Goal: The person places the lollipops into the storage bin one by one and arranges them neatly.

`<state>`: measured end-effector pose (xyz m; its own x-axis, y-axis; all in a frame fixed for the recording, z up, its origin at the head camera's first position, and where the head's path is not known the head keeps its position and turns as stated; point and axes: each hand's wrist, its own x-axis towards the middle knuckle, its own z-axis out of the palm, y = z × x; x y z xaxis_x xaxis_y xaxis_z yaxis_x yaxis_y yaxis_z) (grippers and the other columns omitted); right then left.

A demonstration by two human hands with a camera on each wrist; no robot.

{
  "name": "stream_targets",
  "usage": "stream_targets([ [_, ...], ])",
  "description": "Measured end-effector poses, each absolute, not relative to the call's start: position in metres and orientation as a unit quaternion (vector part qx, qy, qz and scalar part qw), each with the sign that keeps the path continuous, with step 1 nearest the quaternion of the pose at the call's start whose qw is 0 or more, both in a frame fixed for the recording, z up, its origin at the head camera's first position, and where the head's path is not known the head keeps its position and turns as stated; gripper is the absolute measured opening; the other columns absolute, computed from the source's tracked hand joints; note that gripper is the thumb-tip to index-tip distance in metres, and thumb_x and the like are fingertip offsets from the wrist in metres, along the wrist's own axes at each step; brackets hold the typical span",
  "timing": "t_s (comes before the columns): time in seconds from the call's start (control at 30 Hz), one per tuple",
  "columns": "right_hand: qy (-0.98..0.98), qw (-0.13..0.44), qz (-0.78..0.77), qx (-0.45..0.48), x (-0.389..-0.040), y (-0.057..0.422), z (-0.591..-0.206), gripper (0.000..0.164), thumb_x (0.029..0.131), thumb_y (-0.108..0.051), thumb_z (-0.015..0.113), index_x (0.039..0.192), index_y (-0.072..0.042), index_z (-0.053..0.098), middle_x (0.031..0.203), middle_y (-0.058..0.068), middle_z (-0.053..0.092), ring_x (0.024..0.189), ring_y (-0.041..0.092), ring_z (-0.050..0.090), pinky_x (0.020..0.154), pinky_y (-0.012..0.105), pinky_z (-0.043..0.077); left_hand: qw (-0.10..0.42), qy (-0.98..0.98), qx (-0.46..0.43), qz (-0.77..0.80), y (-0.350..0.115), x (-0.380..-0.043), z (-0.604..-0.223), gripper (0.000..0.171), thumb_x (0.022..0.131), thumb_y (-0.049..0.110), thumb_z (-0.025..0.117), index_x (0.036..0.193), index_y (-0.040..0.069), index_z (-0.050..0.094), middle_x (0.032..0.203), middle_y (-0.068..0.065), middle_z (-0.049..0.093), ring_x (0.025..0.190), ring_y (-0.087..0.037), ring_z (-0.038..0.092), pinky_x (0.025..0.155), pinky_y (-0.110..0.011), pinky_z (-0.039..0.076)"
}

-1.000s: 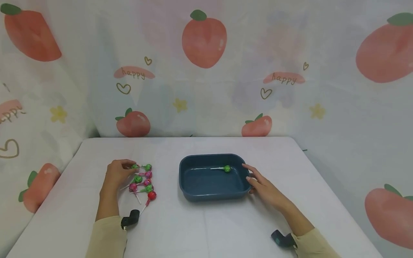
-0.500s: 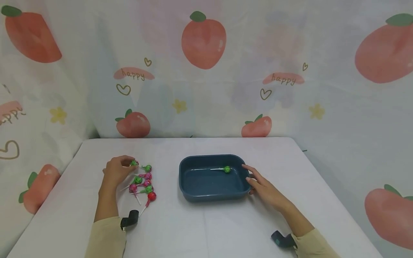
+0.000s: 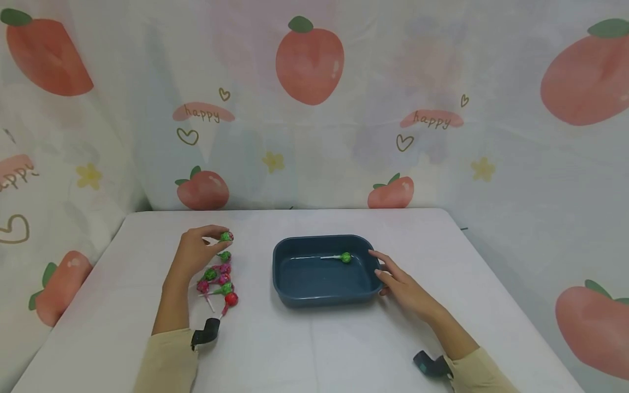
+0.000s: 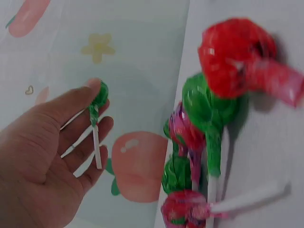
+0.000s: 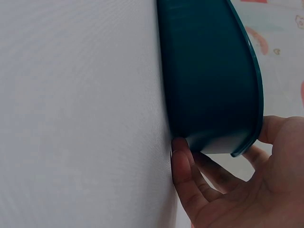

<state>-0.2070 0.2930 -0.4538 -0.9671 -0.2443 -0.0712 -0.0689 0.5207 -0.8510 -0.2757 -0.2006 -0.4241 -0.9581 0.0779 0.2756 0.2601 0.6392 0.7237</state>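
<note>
My left hand [image 3: 195, 252] pinches a lollipop [image 3: 226, 236] by its green-wrapped head, between thumb and fingertips, above the far end of a lollipop pile. In the left wrist view the held lollipop's white stick [image 4: 97, 147] points down past the loosely curved fingers. The pile has green lollipops [image 3: 210, 274], pink ones [image 3: 202, 286] and a red one [image 3: 231, 298] nearest the front. Right of it stands a dark blue tray [image 3: 324, 299], with one green lollipop [image 3: 346, 257] lying inside. My right hand [image 3: 405, 292] holds the tray's right end, thumb at the rim and lower fingers against the outer wall.
A white cloth covers the table [image 3: 304, 349], whose far edge meets a fruit-patterned curtain [image 3: 334, 136]. The curtain also runs along both sides. A black wrist camera [image 3: 206, 331] sits at the left sleeve, and another camera [image 3: 431, 364] at the right sleeve.
The left hand has drawn a green-wrapped lollipop out of the pile and moved it away from the front and to the right. The right hand and the tray have stayed put.
</note>
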Motion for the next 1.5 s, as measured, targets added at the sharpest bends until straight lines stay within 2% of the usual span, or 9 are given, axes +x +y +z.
stream_targets([
  [0.2,0.867,0.090,-0.481,-0.093,-0.206,0.295,-0.452,0.053,0.112,-0.038,0.045,0.162,-0.029,0.031,0.153,0.027,0.038,0.089,0.025,0.064,0.093,0.046,0.046,0.112,-0.883,-0.143,-0.433,-0.181,-0.279,-0.421,0.030,0.094,0.018,0.080,0.122,0.010,0.075,0.109,-0.006,0.075,0.108,-0.032,0.064,0.094,-0.047,0.049],
  [0.43,0.866,0.090,-0.485,-0.083,-0.206,0.294,-0.453,0.051,0.111,-0.041,0.046,0.161,-0.035,0.032,0.153,0.023,0.040,0.090,0.024,0.065,0.094,0.045,0.045,0.110,-0.876,-0.184,-0.432,-0.165,-0.285,-0.417,0.027,0.092,0.016,0.081,0.118,0.010,0.077,0.103,-0.001,0.076,0.102,-0.024,0.067,0.090,-0.046,0.052],
  [0.53,0.867,0.091,-0.482,-0.086,-0.207,0.294,-0.453,0.052,0.112,-0.040,0.045,0.161,-0.033,0.031,0.153,0.025,0.039,0.090,0.024,0.064,0.094,0.046,0.046,0.097,-0.873,-0.188,-0.440,-0.155,-0.286,-0.416,0.027,0.091,0.015,0.082,0.117,0.010,0.077,0.104,0.000,0.076,0.101,-0.022,0.067,0.089,-0.044,0.054],
  [0.73,0.865,0.092,-0.485,-0.087,-0.208,0.291,-0.453,0.051,0.112,-0.040,0.045,0.161,-0.033,0.032,0.152,0.023,0.041,0.091,0.025,0.064,0.094,0.045,0.046,0.078,-0.879,-0.195,-0.428,-0.138,-0.289,-0.417,0.029,0.089,0.013,0.083,0.118,0.010,0.078,0.105,0.000,0.075,0.099,-0.021,0.066,0.088,-0.042,0.056],
  [0.83,0.866,0.090,-0.483,-0.088,-0.209,0.290,-0.453,0.050,0.112,-0.041,0.045,0.160,-0.035,0.032,0.150,0.021,0.044,0.091,0.024,0.064,0.094,0.045,0.046,0.084,-0.881,-0.208,-0.416,-0.131,-0.290,-0.417,0.028,0.089,0.014,0.084,0.117,0.011,0.078,0.103,0.002,0.075,0.098,-0.020,0.066,0.087,-0.042,0.054],
  [1.03,0.869,0.088,-0.478,-0.095,-0.207,0.290,-0.449,0.052,0.112,-0.038,0.046,0.161,-0.031,0.031,0.150,0.023,0.043,0.089,0.024,0.064,0.093,0.047,0.045,0.092,-0.874,-0.231,-0.417,-0.111,-0.290,-0.414,0.029,0.088,0.013,0.085,0.116,0.011,0.078,0.105,0.002,0.075,0.096,-0.019,0.067,0.085,-0.042,0.053],
  [1.2,0.861,0.088,-0.491,-0.101,-0.205,0.291,-0.448,0.052,0.112,-0.033,0.047,0.162,-0.028,0.031,0.149,0.024,0.043,0.088,0.026,0.065,0.092,0.048,0.045,0.068,-0.870,-0.250,-0.420,-0.089,-0.293,-0.410,0.029,0.090,0.017,0.083,0.118,0.010,0.078,0.109,0.002,0.075,0.098,-0.019,0.066,0.086,-0.042,0.054],
  [1.5,0.860,0.094,-0.493,-0.092,-0.204,0.293,-0.449,0.053,0.112,-0.035,0.046,0.162,-0.028,0.030,0.150,0.025,0.042,0.089,0.026,0.064,0.093,0.047,0.044,0.038,-0.867,-0.289,-0.405,-0.055,-0.304,-0.408,0.029,0.088,0.016,0.085,0.116,0.009,0.079,0.105,0.002,0.075,0.094,-0.016,0.067,0.084,-0.036,0.056],
])
